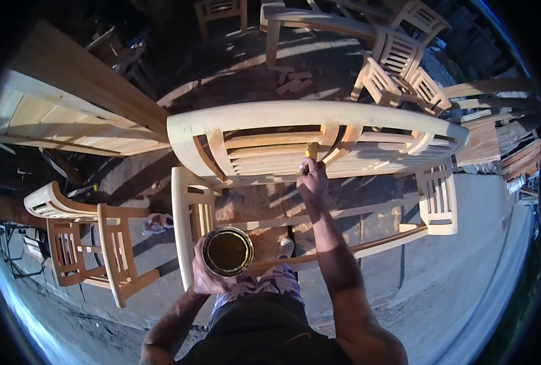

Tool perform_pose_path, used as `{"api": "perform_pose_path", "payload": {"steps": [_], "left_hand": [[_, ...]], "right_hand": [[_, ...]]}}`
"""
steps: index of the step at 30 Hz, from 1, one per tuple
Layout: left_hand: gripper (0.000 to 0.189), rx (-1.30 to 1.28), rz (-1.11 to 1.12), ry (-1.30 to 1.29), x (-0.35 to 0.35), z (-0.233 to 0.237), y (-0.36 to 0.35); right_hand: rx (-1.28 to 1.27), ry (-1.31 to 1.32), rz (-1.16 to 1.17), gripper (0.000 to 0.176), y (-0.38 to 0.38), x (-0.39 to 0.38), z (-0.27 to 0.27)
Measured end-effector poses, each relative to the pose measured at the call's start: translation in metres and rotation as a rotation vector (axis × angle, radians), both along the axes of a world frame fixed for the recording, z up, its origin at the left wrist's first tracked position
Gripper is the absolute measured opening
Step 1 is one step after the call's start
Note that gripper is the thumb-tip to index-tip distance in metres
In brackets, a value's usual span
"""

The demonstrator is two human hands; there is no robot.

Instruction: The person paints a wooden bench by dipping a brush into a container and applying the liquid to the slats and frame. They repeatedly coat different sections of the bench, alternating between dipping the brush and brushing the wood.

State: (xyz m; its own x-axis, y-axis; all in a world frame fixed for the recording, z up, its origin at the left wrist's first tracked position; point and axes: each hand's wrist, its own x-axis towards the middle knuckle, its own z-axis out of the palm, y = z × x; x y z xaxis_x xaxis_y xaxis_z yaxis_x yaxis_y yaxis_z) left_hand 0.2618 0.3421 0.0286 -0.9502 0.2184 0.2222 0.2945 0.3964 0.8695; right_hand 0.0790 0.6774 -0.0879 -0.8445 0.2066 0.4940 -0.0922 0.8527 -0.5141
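My left hand grips an open round tin holding a dark liquid, close to my body. My right hand reaches forward, closed around a yellow-handled tool, probably a brush, whose tip is hidden among the back slats of a pale bare-wood bench. The bench stands directly in front of me with its curved top rail facing me. One foot shows under the bench frame.
Another bare-wood chair stands at the left, a slatted wooden panel at the upper left, several more chairs at the back right. A sandal lies on the concrete floor. Wood offcuts lie farther back.
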Motion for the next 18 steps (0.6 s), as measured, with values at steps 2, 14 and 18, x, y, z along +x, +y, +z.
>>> {"api": "perform_pose_path", "payload": {"steps": [2,14,18], "left_hand": [[0.107,-0.060,-0.013,0.042,-0.001,-0.003,-0.002],[0.113,0.049,0.009,-0.037,-0.003,-0.001,-0.007],[0.111,0.020,0.022,-0.044,-0.002,0.000,-0.007]], "right_hand": [[-0.102,-0.056,0.061,0.022,-0.011,0.002,0.010],[-0.187,-0.161,-0.212,0.006,-0.027,-0.002,0.029],[-0.075,-0.235,-0.158,0.009,-0.072,-0.011,0.014]]}}
